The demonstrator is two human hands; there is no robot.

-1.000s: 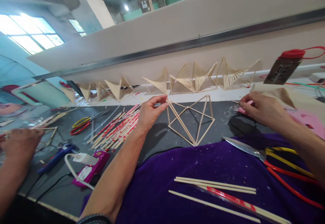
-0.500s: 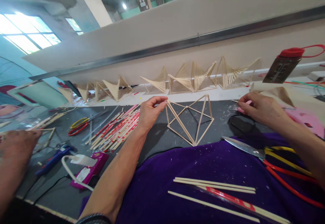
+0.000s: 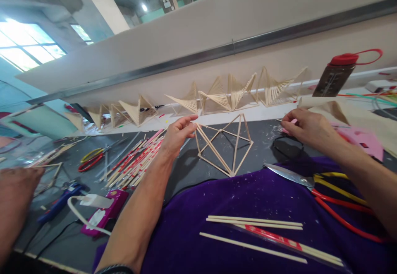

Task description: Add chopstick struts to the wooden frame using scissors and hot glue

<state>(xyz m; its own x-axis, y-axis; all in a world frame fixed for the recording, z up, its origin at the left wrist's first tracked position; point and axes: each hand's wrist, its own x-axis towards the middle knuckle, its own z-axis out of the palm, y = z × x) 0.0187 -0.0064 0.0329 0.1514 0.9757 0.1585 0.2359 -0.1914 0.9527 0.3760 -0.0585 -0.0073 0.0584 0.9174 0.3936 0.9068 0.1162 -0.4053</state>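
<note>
An open frame of thin wooden chopsticks [image 3: 216, 167] stands on the dark table, with a raised corner on each side. My left hand [image 3: 177, 136] has thumb and fingers closed at its upper left corner. Off to the right, my right hand [image 3: 305, 126] is closed in a pinch beside a pink object [image 3: 361, 141]. A short pale tip shows at those fingertips, and what they hold is unclear. Loose chopsticks [image 3: 252, 247] and a red-printed chopstick packet [image 3: 273, 237] lie on purple cloth [image 3: 182, 220]. Large scissors [image 3: 288, 174] rest below my right hand.
Finished twisted stick models [image 3: 186, 100] line the back ledge. Wrapped chopsticks [image 3: 139, 158], more scissors [image 3: 91, 160], a blue glue gun [image 3: 62, 203] and a magenta power strip [image 3: 105, 216] lie left. Another person's hand [image 3: 18, 191] is far left. A bottle [image 3: 335, 75] stands back right.
The whole view has shifted a little, so everything sits slightly further left. Both hands keep their places relative to the frame and the pink object.
</note>
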